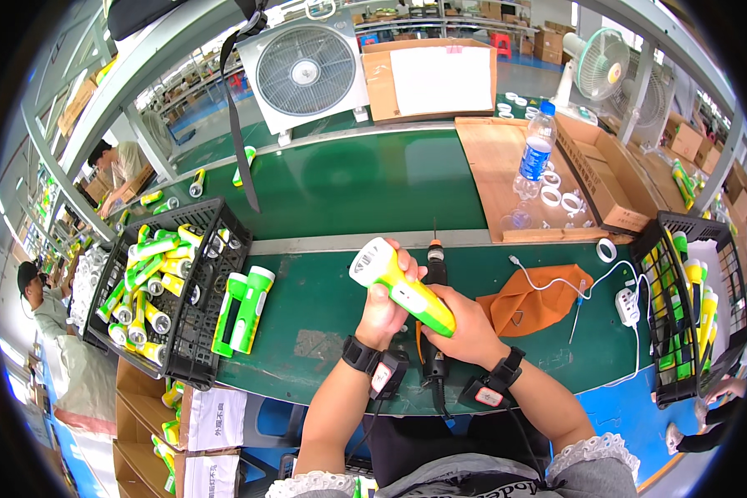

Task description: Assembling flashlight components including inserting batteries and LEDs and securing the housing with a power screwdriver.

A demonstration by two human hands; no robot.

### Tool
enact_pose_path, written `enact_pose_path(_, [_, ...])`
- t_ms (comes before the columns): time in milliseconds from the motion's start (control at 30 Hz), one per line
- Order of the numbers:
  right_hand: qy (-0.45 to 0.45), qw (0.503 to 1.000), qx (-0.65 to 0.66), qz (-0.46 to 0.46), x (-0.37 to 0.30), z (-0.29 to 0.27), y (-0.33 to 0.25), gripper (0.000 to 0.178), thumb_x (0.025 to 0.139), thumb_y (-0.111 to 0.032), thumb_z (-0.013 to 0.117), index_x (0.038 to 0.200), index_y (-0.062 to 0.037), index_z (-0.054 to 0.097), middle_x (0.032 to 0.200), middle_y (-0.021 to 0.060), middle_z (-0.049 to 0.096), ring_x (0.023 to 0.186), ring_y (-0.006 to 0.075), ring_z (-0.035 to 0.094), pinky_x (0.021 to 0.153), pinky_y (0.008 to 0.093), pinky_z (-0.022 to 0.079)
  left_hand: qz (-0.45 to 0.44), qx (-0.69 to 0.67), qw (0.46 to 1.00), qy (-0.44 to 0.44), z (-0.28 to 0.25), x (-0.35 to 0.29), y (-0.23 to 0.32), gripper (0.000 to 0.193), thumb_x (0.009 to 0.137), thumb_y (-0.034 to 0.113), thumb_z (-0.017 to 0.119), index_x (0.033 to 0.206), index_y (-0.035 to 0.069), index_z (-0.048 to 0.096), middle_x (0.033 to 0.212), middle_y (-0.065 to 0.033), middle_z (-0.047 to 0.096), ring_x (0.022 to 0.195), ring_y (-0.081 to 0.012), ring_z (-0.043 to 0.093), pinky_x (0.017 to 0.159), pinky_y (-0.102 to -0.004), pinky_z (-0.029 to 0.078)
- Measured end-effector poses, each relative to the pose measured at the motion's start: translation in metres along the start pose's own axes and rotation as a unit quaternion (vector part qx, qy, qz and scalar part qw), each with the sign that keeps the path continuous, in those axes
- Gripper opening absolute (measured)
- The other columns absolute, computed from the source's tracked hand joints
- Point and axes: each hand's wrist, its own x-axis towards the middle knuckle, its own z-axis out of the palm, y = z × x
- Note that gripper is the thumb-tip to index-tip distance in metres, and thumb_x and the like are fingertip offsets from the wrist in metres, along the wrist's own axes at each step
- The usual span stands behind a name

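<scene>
A white, yellow and green flashlight [412, 296] is held slantwise over the table, its lens end up and to the left. My left hand [377, 315] is closed around it just below the head. At the green tail end, my right hand [468, 329] is closed on the body, its fingers partly hidden. Beneath the flashlight lies a black electric screwdriver [436, 267], its bit pointing away from me; my hands cover part of it. Two green-and-white flashlights [253, 311] lie side by side on the table, left of my hands.
A black crate [192, 349] heaped with flashlights stands left; another crate [676, 386] holds more at right. An orange cloth [527, 303], white cable and power strip [627, 307] lie right. Beyond are a plastic bottle [536, 149], white rings [550, 196], a cardboard box [598, 178] and a box fan [305, 73].
</scene>
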Motion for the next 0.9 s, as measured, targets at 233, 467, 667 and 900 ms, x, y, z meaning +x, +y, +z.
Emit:
enact_pose_path(233, [-0.014, 0.999, 0.042, 0.020, -0.001, -0.002, 0.005, 0.053, 0.067, -0.013, 0.068, 0.113, -0.0045, 0.044, 0.101, 0.0157, 0.055, 0.094, 0.0321, 0.055, 0.077, 0.0368, 0.045, 0.004, 0.087, 0.995, -0.043, 0.023, 0.002, 0.004, 0.078, 0.061, 0.051, 0.074, 0.116, 0.011, 0.036, 0.096, -0.0020, 0.047, 0.084, -0.0141, 0.050, 0.083, -0.0340, 0.043])
enact_pose_path(467, [0.090, 0.991, 0.095, 0.015, 0.003, 0.000, 0.025, 0.048, 0.070, -0.013, 0.067, 0.112, -0.0044, 0.046, 0.108, 0.0119, 0.052, 0.103, 0.0289, 0.051, 0.085, 0.0346, 0.042, 0.151, 0.402, 0.867, -0.252, 0.025, 0.000, -0.005, 0.081, 0.050, 0.022, 0.086, 0.114, 0.010, 0.038, 0.102, -0.0120, 0.055, 0.096, -0.0236, 0.053, 0.092, -0.0411, 0.036])
enact_pose_path(667, [0.064, 0.992, 0.102, 0.029, 0.001, 0.000, 0.034, 0.047, 0.071, -0.014, 0.067, 0.113, -0.0048, 0.047, 0.107, 0.0118, 0.053, 0.101, 0.0256, 0.052, 0.086, 0.0324, 0.041, 0.124, 0.406, 0.873, -0.239, 0.026, -0.006, -0.012, 0.079, 0.050, 0.017, 0.086, 0.112, 0.010, 0.039, 0.098, -0.0090, 0.058, 0.096, -0.0228, 0.054, 0.097, -0.0430, 0.030])
enact_pose_path(900, [0.294, 0.895, 0.133, -0.309, 0.005, -0.003, 0.012, 0.038, 0.066, 0.006, 0.065, 0.098, -0.0082, 0.051, 0.100, 0.0113, 0.055, 0.105, 0.0271, 0.052, 0.096, 0.0456, 0.035, 0.194, 0.303, 0.922, -0.146, 0.045, -0.009, 0.022, 0.121, 0.046, 0.066, 0.072, 0.134, 0.002, 0.018, 0.136, -0.0155, 0.026, 0.124, -0.0296, 0.030, 0.104, -0.0455, 0.022])
